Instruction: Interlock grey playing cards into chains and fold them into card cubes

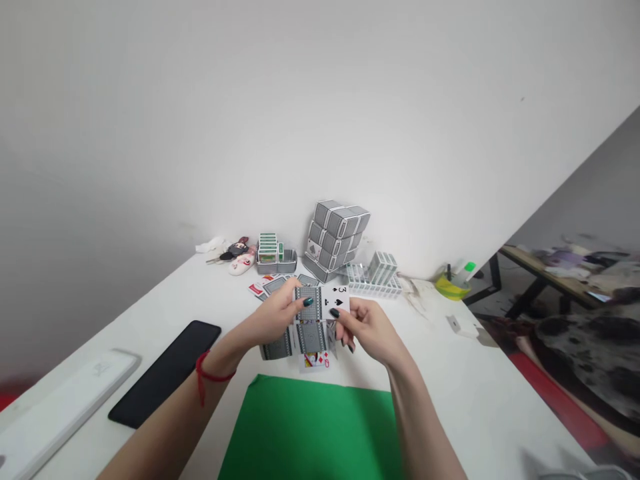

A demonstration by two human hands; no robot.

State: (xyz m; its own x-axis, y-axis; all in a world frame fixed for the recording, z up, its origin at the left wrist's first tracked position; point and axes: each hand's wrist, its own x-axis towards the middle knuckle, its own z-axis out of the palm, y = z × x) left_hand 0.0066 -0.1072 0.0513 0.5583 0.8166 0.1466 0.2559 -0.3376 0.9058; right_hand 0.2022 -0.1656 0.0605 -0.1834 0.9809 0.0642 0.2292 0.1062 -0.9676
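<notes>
My left hand [267, 319] pinches a grey-backed playing card [307, 293], thumb on top. My right hand [373, 327] grips the right end of a three of spades [328, 293], which lies against the grey-backed card with its face up. Just below the hands are more grey-patterned cards [311, 339], one of them [275, 348] tilted to the left. A red-suited face card [315, 361] sticks out beneath them. The fingers partly hide how these cards join.
Against the wall leans a stack of card-covered blocks [343, 230]. Small green-and-white boxes [268, 245] sit in a card tray [277, 268]. Loose cards [257, 291], a clear case [375, 288], a black phone [167, 373], a white power strip [65, 410] and a green sheet [315, 427] lie around.
</notes>
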